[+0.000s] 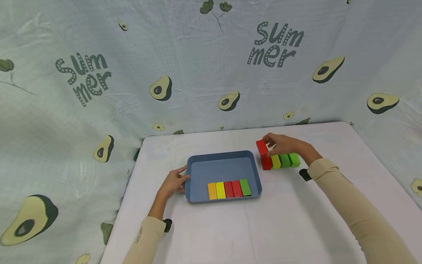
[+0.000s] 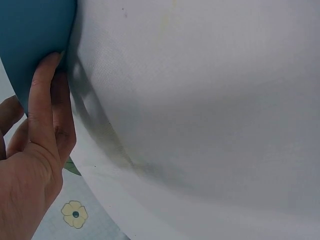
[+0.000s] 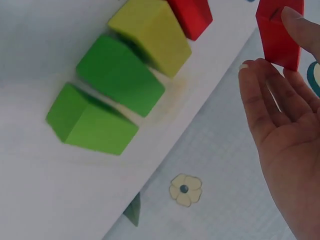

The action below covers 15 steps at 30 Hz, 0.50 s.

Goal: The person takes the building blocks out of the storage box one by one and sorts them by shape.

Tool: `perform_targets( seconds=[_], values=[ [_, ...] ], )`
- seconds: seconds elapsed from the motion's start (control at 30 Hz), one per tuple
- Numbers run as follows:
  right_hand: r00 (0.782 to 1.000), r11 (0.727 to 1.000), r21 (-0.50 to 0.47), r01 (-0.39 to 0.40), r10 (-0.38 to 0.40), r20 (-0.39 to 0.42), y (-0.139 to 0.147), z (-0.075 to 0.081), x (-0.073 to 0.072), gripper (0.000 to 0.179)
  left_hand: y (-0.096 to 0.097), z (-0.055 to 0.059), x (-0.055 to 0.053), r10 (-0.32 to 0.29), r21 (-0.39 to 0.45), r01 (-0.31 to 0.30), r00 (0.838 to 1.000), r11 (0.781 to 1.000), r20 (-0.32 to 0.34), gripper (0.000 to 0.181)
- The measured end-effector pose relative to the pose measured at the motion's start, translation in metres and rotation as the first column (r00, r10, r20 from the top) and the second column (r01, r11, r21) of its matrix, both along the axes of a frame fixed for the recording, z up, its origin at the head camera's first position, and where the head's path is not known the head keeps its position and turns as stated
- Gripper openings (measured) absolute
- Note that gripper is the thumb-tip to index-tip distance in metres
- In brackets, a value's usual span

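Note:
At the left side of the blue tray (image 1: 215, 165), my left hand (image 1: 173, 182) grips its edge; close up, the fingers (image 2: 44, 107) lie against the tray's blue wall (image 2: 35, 42). Inside the tray, along its near side, stands a row of orange, yellow, red and green blocks (image 1: 220, 190). My right hand (image 1: 284, 143) pinches a red block (image 1: 262, 147) between thumb and fingers, above another red block (image 1: 266, 163). The right wrist view shows the held red block (image 3: 280, 37) at the top right, partly behind the thumb.
Right of the tray, a yellow block (image 1: 276, 161) and two green blocks, one dark (image 1: 285, 161) and one light (image 1: 294, 160), continue the row from the lower red block. The white table (image 1: 224, 234) meets an avocado-print cloth (image 1: 191, 55) at its back edge.

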State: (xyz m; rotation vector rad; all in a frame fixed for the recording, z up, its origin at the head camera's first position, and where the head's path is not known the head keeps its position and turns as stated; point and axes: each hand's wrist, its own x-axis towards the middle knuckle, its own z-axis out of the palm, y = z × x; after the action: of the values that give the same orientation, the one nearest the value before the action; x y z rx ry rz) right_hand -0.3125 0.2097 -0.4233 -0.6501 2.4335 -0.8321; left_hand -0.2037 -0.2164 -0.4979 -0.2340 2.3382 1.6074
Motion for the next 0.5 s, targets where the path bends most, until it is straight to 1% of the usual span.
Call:
perform_targets(
  seconds=[0.1, 0.2, 0.37, 0.5],
  values=[
    [1.0, 1.0, -0.008, 0.007, -0.007, 0.006, 0.009, 0.001, 0.001, 0.061, 0.0, 0.001, 0.001, -0.001, -0.004, 0.001, 1.0, 1.0, 0.0, 0.055],
    [0.999, 0.999, -0.008, 0.031, -0.031, 0.014, 0.02, -0.002, 0.002, 0.061, 0.0, 0.003, 0.001, -0.007, -0.009, 0.007, 1.0, 1.0, -0.001, 0.055],
    [0.998, 0.998, 0.009, 0.063, -0.062, -0.015, 0.036, -0.006, 0.002, 0.063, 0.0, 0.003, 0.001, -0.008, -0.009, 0.008, 1.0, 1.0, 0.0, 0.056],
    [0.996, 0.996, 0.016, 0.089, -0.089, -0.025, 0.045, -0.003, 0.004, 0.064, 0.001, 0.002, 0.001, -0.001, -0.002, 0.001, 1.0, 1.0, 0.007, 0.056]
  ],
)
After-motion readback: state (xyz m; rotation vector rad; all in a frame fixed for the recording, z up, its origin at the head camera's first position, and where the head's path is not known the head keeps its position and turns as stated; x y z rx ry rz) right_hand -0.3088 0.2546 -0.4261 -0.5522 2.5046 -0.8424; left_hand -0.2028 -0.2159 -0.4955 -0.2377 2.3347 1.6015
